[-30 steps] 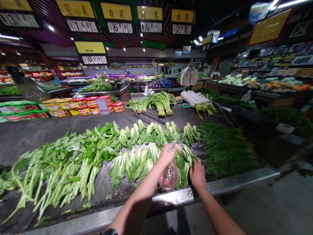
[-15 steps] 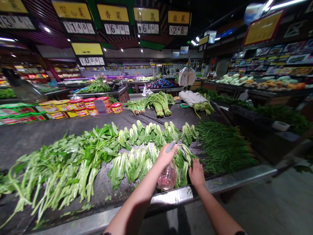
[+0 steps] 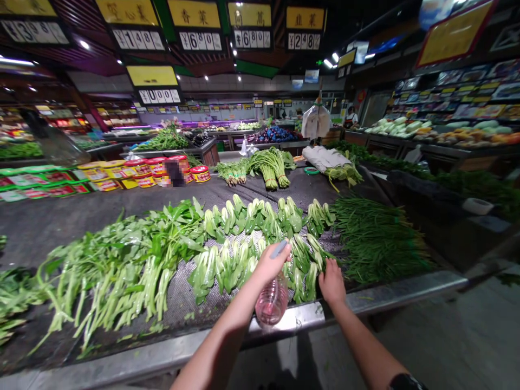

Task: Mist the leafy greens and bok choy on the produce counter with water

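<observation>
My left hand (image 3: 269,264) is wrapped round the top of a clear pinkish spray bottle (image 3: 271,304), whose grey nozzle points over the bok choy (image 3: 244,254). The bok choy lies in two rows on the black mesh of a produce table (image 3: 385,295). My right hand (image 3: 332,281) rests with its fingers spread on the rightmost bok choy heads, close to the table's metal front rim. Long leafy greens (image 3: 122,271) lie to the left of the bok choy. A pile of thin green chives (image 3: 374,238) lies to the right.
Bundled greens (image 3: 270,168) and a wrapped bundle (image 3: 327,160) lie at the table's far side. Red and yellow tins (image 3: 142,173) stand at the far left. More produce stands fill the right side and the back. Price boards hang overhead.
The view has shifted a little to the right. Both hands stay over the bok choy; the bottle hangs slightly lower and nearer the rim.
</observation>
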Tool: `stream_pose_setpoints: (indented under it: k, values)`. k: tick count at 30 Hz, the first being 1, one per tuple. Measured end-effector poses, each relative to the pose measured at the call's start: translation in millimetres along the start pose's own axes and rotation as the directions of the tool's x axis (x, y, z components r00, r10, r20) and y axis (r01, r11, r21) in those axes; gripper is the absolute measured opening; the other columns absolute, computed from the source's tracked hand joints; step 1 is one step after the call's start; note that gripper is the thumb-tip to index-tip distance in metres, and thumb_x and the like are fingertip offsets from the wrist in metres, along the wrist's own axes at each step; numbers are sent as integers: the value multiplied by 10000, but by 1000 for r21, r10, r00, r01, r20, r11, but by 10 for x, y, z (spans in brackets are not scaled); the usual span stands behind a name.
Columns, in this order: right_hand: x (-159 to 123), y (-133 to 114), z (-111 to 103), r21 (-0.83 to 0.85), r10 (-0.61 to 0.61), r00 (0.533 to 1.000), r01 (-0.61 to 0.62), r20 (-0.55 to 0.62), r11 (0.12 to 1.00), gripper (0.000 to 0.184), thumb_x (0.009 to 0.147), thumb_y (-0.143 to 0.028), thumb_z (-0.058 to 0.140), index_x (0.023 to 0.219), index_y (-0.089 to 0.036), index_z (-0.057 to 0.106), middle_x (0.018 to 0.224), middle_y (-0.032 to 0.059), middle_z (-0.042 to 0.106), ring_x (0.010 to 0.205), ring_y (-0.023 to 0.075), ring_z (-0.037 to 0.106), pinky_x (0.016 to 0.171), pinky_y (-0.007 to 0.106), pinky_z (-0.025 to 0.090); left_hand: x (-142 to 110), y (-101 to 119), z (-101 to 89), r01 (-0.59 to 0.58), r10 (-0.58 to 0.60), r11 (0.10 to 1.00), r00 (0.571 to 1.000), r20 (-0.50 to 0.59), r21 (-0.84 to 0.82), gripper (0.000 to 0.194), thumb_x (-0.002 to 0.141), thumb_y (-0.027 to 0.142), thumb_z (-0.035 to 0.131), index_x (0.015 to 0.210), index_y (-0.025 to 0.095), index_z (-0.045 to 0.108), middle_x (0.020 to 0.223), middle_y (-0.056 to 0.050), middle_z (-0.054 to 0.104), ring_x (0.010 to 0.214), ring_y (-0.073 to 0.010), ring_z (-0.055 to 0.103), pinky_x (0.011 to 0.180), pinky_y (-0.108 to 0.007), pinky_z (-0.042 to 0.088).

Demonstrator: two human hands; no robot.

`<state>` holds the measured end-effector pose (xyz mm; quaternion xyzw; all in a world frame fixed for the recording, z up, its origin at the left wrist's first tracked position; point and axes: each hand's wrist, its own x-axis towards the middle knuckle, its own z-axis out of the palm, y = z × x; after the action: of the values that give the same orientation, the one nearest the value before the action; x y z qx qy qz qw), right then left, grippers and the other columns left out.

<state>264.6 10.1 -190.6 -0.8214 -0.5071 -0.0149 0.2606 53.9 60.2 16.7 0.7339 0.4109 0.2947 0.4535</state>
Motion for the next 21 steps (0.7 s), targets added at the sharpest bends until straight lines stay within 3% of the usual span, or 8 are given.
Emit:
stream_pose_setpoints:
  k: [6,16,21]
  values:
    - [-18,32,14,-18,-14,1000,14,-4,1000,521,852,-190,321,1335,-7,385,1412,201,387,1359,289,274,1111,425,221,-190,-108,-66,4,-7,999,997,77,46,479,859,592,410,684,187,597,681,-40,661,607,-166,586,646,-319,475]
    - [-7,73,47,13,-13,1000,13,-1,1000,531,840,-184,344,1336,0,391,1411,203,391,1362,280,271,1116,412,206,-406,-346,-122,196,-197,980,979,52,28,456,822,622,450,717,201,588,643,-19,651,613,-180,619,641,-327,493]
    - [-5,84,61,50,-15,999,16,-33,999,535,825,-178,366,1337,-26,395,1399,192,410,1358,271,279,1109,412,221,-433,-386,-204,107,-114,992,989,97,71,486,826,638,425,712,193,583,667,-13,648,639,-174,613,644,-298,469]
